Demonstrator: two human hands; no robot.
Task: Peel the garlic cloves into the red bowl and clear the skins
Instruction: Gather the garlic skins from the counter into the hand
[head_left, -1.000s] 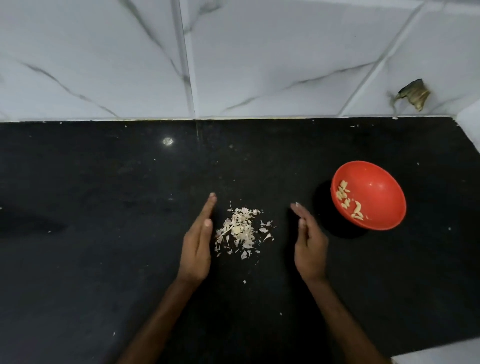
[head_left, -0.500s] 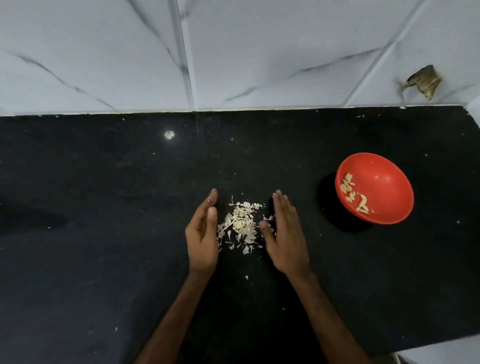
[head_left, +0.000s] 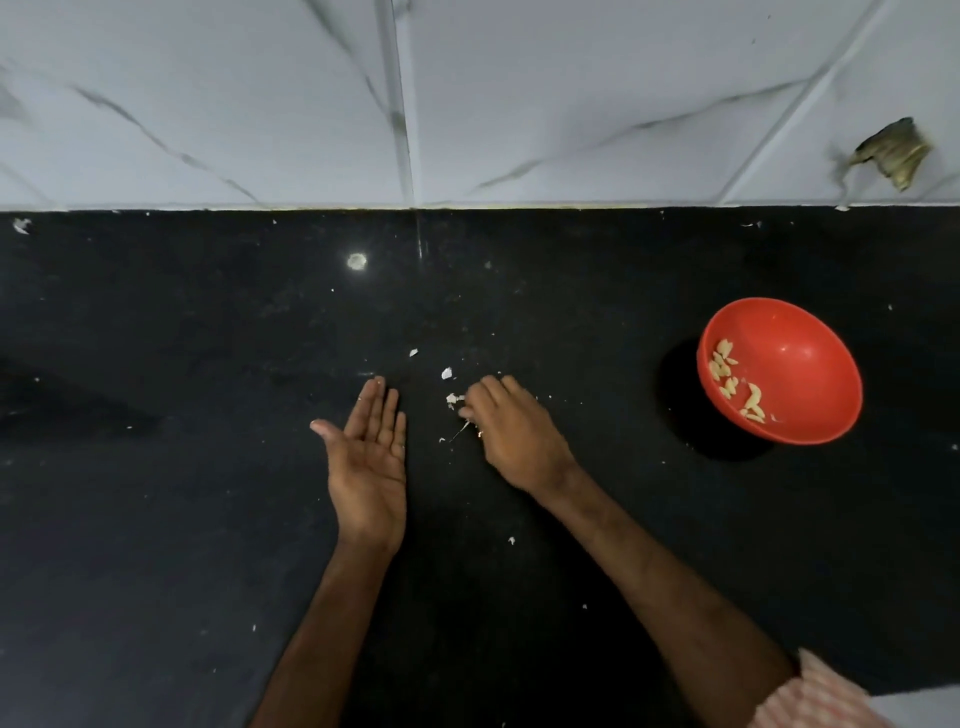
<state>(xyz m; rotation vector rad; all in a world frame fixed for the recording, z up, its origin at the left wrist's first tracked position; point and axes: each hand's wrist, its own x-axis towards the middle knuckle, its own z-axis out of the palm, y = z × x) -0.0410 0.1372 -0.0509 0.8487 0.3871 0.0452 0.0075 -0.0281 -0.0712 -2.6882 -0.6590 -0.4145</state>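
Garlic skins (head_left: 454, 399), pale papery flakes, are pinched under my curled right hand (head_left: 514, 431); my left hand (head_left: 371, 467) lies flat, palm up, at nine o'clock, likely to catch them. Peeled cloves (head_left: 732, 382) sit in the round red plastic bowl (head_left: 810, 353) at three o'clock.

Hands (head_left: 369, 467) (head_left: 519, 436) at garlic skins (head_left: 455, 398), red bowl (head_left: 815, 358)
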